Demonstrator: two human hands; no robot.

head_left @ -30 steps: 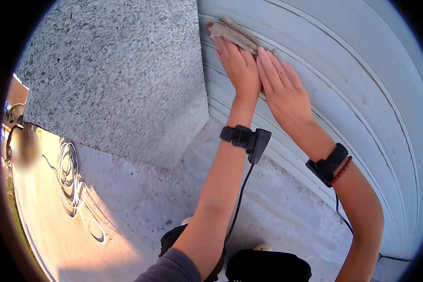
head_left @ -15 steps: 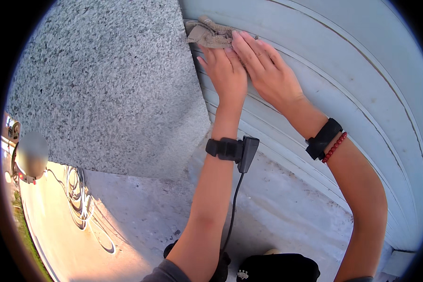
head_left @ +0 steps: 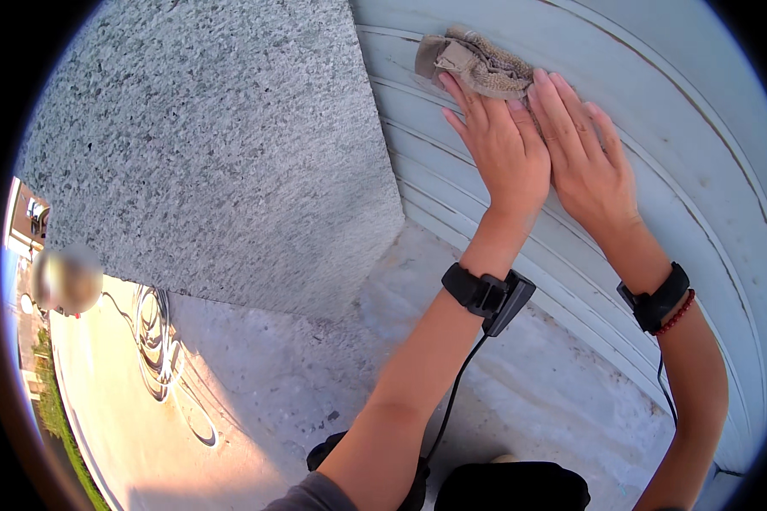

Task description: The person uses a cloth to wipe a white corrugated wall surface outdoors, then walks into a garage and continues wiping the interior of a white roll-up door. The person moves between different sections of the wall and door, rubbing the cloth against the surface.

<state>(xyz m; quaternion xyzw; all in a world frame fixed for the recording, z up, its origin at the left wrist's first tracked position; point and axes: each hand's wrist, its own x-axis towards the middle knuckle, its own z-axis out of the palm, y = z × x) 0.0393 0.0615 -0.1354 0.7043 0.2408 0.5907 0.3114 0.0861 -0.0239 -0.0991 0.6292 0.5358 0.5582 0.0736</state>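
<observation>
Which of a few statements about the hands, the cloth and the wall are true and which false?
1. Both hands press a cloth against the ribbed shutter. True.
2. The left hand lies right of the right hand. False: it lies on the left, touching it.
3. The cloth is bright blue. False: it is brownish grey.
4. A speckled stone wall stands left of the shutter. True.
5. Both wrists are bare. False: each wears a black band.
</observation>
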